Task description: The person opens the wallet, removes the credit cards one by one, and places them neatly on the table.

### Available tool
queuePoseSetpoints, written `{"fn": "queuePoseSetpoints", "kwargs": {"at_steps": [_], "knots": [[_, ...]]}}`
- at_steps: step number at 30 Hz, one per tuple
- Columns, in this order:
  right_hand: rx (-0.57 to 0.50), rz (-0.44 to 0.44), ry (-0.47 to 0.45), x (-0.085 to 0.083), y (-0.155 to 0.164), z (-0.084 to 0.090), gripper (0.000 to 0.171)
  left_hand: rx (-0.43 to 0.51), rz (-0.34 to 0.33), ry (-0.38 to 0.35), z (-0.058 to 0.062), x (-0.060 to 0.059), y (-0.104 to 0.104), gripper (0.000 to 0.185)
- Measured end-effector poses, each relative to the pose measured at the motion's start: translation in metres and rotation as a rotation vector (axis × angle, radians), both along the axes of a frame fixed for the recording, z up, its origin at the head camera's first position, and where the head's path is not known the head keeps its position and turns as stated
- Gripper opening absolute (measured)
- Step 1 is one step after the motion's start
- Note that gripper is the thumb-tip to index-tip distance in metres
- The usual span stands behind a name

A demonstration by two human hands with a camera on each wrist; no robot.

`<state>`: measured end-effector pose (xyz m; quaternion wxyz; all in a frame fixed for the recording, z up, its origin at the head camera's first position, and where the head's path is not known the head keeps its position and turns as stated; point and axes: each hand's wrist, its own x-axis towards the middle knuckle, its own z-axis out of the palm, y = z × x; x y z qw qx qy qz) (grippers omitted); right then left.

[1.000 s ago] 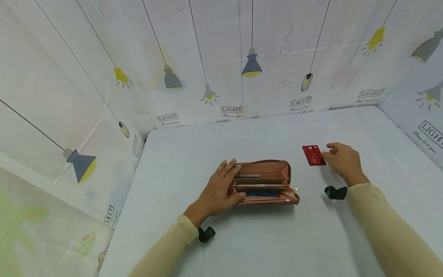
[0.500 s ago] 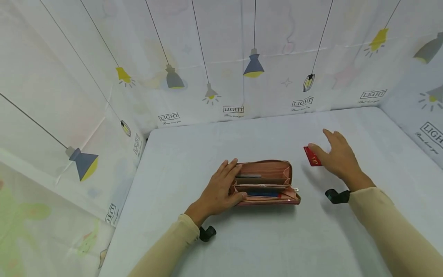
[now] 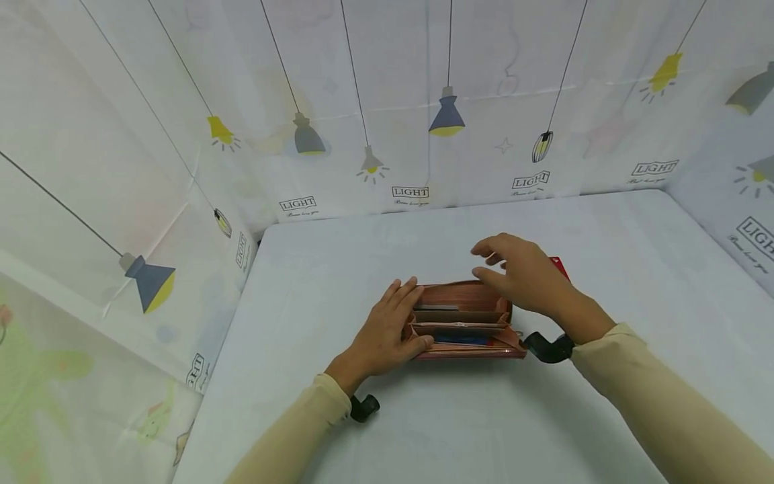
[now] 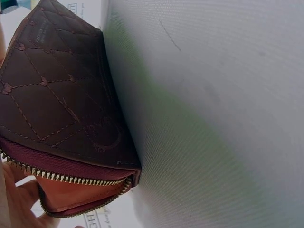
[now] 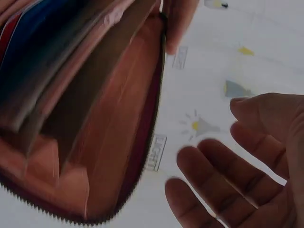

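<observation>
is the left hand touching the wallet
Touching: the head view shows the left hand resting on the left end of the open wallet, thumb and fingers against it.

Right hand is leaving the red VIP card and moving left, now hovering over the far right end of the open wallet, fingers loosely spread, holding nothing. Card is now mostly hidden behind that hand, only a corner showing.
</observation>
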<state>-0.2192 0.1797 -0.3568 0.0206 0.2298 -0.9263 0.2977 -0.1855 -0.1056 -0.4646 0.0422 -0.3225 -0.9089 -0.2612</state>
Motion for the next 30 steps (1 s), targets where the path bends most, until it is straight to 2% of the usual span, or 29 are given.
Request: {"fn": "queuePoseSetpoints", "kwargs": {"at_steps": [6, 11, 14, 17, 30], "knots": [[0.062, 0.146, 0.006, -0.002, -0.024, -0.013, 0.014, 0.016, 0.001, -0.006, 0.000, 0.000, 0.000, 0.084], [0.154, 0.227, -0.028, -0.007, -0.036, -0.029, 0.012, -0.006, 0.008, -0.030, 0.000, 0.001, 0.000, 0.084], [0.227, 0.243, -0.068, -0.010, -0.041, -0.035, 0.012, -0.011, 0.012, -0.034, 0.000, 0.001, -0.001, 0.084], [0.268, 0.252, -0.066, -0.013, -0.045, -0.039, 0.011, -0.010, 0.011, -0.028, -0.002, 0.001, -0.001, 0.084], [0.313, 0.260, -0.089, -0.011, -0.059, -0.044, 0.008, 0.006, 0.004, -0.015, -0.005, 0.001, -0.002, 0.085]]}}
